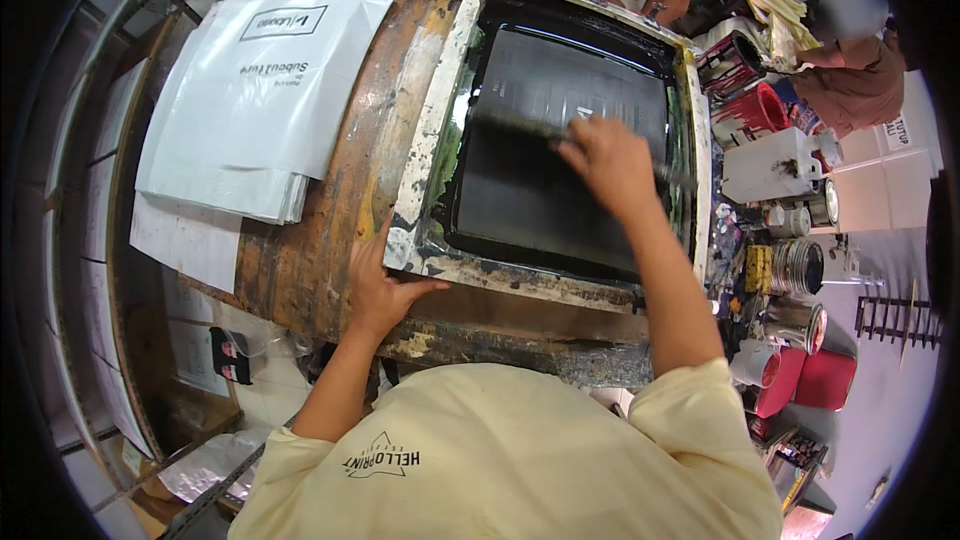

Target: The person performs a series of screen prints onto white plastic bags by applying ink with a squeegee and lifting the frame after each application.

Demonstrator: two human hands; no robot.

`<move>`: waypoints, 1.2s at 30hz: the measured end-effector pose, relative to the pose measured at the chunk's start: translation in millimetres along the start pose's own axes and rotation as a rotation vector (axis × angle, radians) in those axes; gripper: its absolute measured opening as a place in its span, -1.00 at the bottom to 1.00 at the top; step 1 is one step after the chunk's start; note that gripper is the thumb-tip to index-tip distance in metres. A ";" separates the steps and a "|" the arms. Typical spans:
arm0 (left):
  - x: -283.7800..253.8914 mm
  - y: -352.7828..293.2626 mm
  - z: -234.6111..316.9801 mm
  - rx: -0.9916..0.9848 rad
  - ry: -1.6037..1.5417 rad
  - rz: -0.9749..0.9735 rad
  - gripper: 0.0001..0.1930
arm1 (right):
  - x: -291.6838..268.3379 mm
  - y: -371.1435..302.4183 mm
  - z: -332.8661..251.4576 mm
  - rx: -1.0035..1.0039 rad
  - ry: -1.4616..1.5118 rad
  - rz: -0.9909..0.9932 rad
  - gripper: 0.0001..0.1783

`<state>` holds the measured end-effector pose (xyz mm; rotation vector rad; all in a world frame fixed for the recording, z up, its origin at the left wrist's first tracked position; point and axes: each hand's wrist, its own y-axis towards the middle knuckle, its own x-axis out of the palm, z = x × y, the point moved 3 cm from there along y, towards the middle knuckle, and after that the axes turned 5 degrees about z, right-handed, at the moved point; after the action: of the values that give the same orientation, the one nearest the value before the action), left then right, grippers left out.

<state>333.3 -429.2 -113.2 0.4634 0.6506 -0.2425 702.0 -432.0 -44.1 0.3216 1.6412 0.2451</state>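
At the near left corner of the frame (520,285), the left hand (376,285) has its grip spread, thumb and fingers apart; steady pressure there should stop the frame shifting. Farther in, the right hand (608,165) has its grip clamped on the blurred squeegee (515,126) over the dark screen (540,205), where a constant tilt and even pressure would likely serve best.

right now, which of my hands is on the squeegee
Your right hand, gripping the dark, blurred squeegee; your left hand is instead at the near left corner of the screen frame.
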 end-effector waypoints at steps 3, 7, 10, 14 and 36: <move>2.1 -1.7 -4.6 -0.014 -0.002 0.004 0.15 | -32.8 -65.9 -55.3 0.018 0.028 -0.069 -0.65; 1.9 0.1 2.6 -0.072 -0.141 0.017 0.04 | -65.9 -98.7 -96.0 0.077 0.055 -0.211 -0.61; -4.6 9.3 25.3 -0.134 -0.442 0.062 -0.05 | -100.3 -87.5 -100.6 0.092 0.110 -0.128 -0.62; -26.1 35.6 66.6 -0.164 -0.741 0.182 -0.13 | -161.3 -75.9 -114.1 -0.026 -0.107 0.188 -0.66; 29.7 72.4 125.7 0.148 0.043 -0.093 -0.30 | -277.2 76.0 -43.6 0.033 -0.093 0.362 -0.48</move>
<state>448.0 -429.3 -19.7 0.5824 0.7002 -0.3708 685.2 -456.7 245.1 0.6476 1.4889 0.4687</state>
